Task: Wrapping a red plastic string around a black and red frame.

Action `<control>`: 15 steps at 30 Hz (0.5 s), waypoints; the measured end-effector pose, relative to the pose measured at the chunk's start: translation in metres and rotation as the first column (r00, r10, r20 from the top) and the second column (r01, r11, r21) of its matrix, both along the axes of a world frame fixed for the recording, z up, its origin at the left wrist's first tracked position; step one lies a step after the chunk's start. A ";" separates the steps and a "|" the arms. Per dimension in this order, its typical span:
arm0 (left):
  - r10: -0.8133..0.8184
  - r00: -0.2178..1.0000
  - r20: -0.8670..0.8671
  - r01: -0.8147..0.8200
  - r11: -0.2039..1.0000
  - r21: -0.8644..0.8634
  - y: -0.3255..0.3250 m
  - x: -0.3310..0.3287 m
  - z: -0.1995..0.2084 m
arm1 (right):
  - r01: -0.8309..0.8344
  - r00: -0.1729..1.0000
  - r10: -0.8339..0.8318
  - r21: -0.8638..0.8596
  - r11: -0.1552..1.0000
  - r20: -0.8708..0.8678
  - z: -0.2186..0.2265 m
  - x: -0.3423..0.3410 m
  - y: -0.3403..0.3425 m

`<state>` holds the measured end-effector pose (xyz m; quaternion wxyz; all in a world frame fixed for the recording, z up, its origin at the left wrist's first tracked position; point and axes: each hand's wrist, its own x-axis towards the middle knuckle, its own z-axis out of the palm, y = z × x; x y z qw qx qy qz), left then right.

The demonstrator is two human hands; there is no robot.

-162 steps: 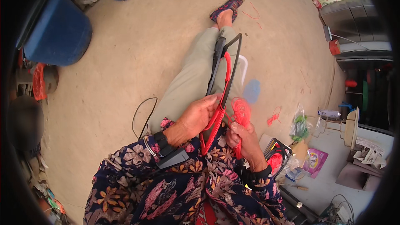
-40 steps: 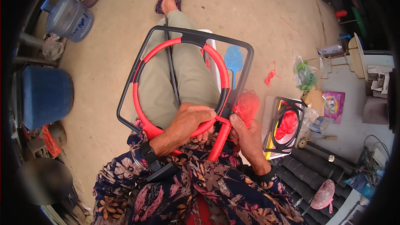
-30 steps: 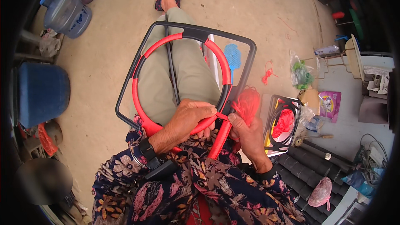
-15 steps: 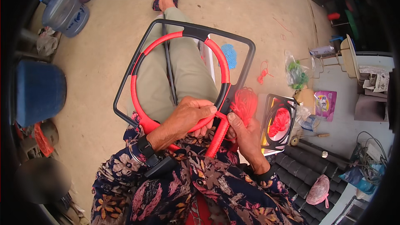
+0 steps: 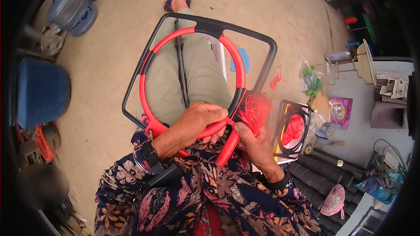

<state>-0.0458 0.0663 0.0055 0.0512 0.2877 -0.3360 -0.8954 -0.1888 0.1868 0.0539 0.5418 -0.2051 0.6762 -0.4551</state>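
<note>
A black frame [image 5: 209,26] with a round ring inside lies over my lap. Red cord [image 5: 236,57] wraps most of the ring, with bare black stretches between the wound sections. My left hand [image 5: 194,124] is closed round the lower ring, thumb and forefinger pinching where the cord meets it. From that junction a red-wrapped bar [image 5: 228,148] slants down toward my body. Beside it, my right hand [image 5: 258,146] is closed on a loose bundle of red cord [image 5: 256,109], its thumb near the strand running to my left fingers. The fingers under the ring are partly hidden.
Right of my knees, a box holds another black frame [image 5: 280,135] and a red cord bundle [image 5: 294,129]. Black ridged pieces [image 5: 313,175] lie at lower right. A blue bin [image 5: 43,94] and a water jug [image 5: 72,13] stand left. Cord scraps [image 5: 276,79] lie on the floor.
The frame has shifted slightly right and up, and its far edge is a little higher. The red cord bundle at my right hand has changed shape. Both hands keep their holds.
</note>
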 end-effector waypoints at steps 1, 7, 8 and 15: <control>0.009 1.000 -0.010 -0.008 0.997 0.077 -0.001 0.000 0.000 | -0.004 1.000 0.004 -0.002 1.000 0.000 0.001 0.001 0.000; 0.003 0.999 -0.033 -0.002 0.999 0.033 0.002 0.003 0.000 | -0.003 1.000 0.003 -0.010 1.000 0.003 0.002 0.003 0.001; 0.005 0.999 -0.033 -0.004 0.999 0.031 0.001 0.003 0.001 | -0.010 1.000 0.010 -0.010 1.000 -0.006 0.001 0.003 0.001; 0.016 1.000 -0.021 -0.017 0.998 -0.062 0.001 0.004 0.006 | 0.004 0.987 0.015 -0.117 0.993 0.162 -0.006 -0.008 0.002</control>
